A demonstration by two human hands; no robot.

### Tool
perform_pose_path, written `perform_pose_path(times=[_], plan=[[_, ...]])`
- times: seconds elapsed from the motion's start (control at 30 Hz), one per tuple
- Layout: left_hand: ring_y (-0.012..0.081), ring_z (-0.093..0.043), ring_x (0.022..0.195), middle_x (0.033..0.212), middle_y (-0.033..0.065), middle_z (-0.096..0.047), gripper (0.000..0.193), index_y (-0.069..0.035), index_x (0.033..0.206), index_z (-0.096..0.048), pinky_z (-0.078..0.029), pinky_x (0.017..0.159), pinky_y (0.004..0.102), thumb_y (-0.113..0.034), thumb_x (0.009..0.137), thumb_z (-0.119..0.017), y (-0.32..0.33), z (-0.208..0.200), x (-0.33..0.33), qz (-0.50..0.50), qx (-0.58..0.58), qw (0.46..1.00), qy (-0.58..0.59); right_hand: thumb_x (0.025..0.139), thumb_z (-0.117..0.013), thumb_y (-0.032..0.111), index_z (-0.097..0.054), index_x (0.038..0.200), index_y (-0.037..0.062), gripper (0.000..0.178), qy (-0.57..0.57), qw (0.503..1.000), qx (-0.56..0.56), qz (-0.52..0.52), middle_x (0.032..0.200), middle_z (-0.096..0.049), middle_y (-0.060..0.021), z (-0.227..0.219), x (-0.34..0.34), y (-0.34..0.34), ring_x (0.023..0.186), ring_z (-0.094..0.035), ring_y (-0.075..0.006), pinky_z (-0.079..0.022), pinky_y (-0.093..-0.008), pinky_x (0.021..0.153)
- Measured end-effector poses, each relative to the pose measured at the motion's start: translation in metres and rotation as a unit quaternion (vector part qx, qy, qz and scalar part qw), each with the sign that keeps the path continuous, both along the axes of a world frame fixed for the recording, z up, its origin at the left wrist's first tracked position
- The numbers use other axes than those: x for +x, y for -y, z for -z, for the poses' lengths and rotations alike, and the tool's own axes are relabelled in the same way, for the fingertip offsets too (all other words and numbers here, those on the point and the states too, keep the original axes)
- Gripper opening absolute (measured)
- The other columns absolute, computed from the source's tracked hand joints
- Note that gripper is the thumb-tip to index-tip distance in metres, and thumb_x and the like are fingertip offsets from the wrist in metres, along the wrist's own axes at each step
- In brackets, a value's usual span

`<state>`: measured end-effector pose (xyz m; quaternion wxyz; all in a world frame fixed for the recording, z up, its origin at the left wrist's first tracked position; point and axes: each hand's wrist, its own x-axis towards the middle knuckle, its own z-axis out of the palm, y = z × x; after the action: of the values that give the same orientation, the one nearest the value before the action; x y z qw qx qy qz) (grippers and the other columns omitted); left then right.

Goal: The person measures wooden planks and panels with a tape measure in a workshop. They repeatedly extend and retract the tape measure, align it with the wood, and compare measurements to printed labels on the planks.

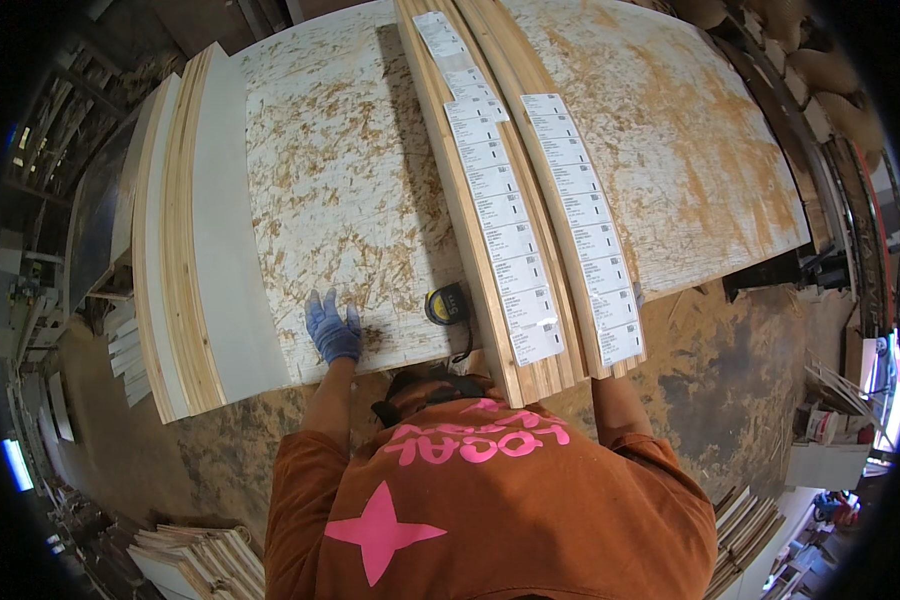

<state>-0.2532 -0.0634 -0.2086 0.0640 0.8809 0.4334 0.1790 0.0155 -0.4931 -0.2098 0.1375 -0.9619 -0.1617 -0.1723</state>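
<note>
My left hand (332,327), in a blue glove, lies flat with fingers spread on the worn white worktable (340,200) near its front edge. Two long stacks of wooden boards lie side by side, their near ends jutting past that edge: the left stack (485,290) and the right stack (580,270). Rows of white printed labels (510,240) cover part of their tops. My right forearm (618,405) reaches to the near end of the right stack, whose boards hide the hand and its fingers. A black and yellow tape measure (446,305) sits between my left hand and the left stack.
More boards (195,240), some white-faced, lie along the table's left side. Stacked timber (195,560) stands on the floor at the lower left, with another pile (745,535) at the lower right. Brown dust and dark patches mark the floor (715,370).
</note>
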Motion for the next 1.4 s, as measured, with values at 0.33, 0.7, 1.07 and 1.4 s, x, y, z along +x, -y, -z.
perform_pose_path(times=[0.33,0.7,1.07,1.4], plan=[[0.0412,-0.035,0.124,0.135,0.0219,-0.039,0.047,-0.01,0.122,-0.052,-0.029,0.103,0.0479,-0.028,0.079,-0.062,-0.001,0.0017,0.001,-0.001,0.006,1.0,0.005,0.084,-0.052,0.022,-0.053,0.12,0.0006,0.042,-0.007,1.0,0.007,0.011,0.122,-0.052,-0.0222,0.0017,-0.0024,0.0048,0.12,-0.042,-0.0391,-0.035,-0.0476,0.099],[0.0414,-0.035,0.125,0.136,0.0213,-0.039,0.047,-0.01,0.122,-0.052,-0.029,0.103,0.048,-0.027,0.08,-0.063,0.0003,-0.0019,0.0009,-0.006,0.0,1.0,0.0,0.084,-0.053,0.022,-0.053,0.119,0.0,0.042,-0.01,1.0,0.012,0.016,0.121,-0.053,-0.0221,0.0026,-0.005,0.0056,0.118,-0.043,-0.0386,-0.036,-0.0464,0.098],[0.0407,-0.034,0.126,0.136,0.0209,-0.038,0.047,-0.011,0.123,-0.052,-0.028,0.103,0.0477,-0.03,0.081,-0.062,0.0007,-0.0012,0.0007,-0.009,-0.008,1.0,-0.004,0.084,-0.054,0.023,-0.053,0.119,-0.0005,0.042,-0.015,1.0,0.015,0.02,0.12,-0.053,-0.022,0.005,-0.0057,0.0073,0.116,-0.045,-0.0381,-0.036,-0.0451,0.097],[0.0402,-0.034,0.126,0.137,0.0208,-0.038,0.047,-0.01,0.123,-0.052,-0.029,0.104,0.0474,-0.03,0.082,-0.061,0.0001,-0.0006,0.0005,-0.011,-0.009,1.0,-0.011,0.084,-0.054,0.023,-0.053,0.118,-0.001,0.042,-0.017,0.999,0.016,0.024,0.119,-0.054,-0.0219,0.0066,-0.0049,0.0076,0.115,-0.046,-0.0377,-0.037,-0.044,0.096]])
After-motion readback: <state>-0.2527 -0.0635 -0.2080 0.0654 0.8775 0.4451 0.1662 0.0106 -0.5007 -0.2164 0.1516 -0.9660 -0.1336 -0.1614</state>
